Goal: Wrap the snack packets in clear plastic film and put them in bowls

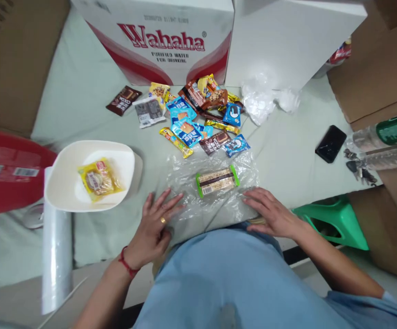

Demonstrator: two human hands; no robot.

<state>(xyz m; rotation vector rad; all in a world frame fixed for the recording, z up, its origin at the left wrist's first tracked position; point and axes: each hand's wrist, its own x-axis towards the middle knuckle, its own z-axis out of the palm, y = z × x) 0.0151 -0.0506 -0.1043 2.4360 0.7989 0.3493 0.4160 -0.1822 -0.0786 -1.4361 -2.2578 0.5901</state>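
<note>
My left hand lies open, its fingers spread at the left edge of a sheet of clear plastic film. My right hand is open too, fingertips at the film's right edge. Nothing is held in either hand. On the film between them rests a wrapped snack bar with green ends and a barcode. Just beyond is a pile of small packaged snacks, among them blue packets, a yellow packet and a brown cocoa packet.
A white bowl holding a yellow packet stands left, beside a film roll and a red package. A Wahaha carton stands behind, with crumpled plastic. At right are a black object, keys and plastic bottles.
</note>
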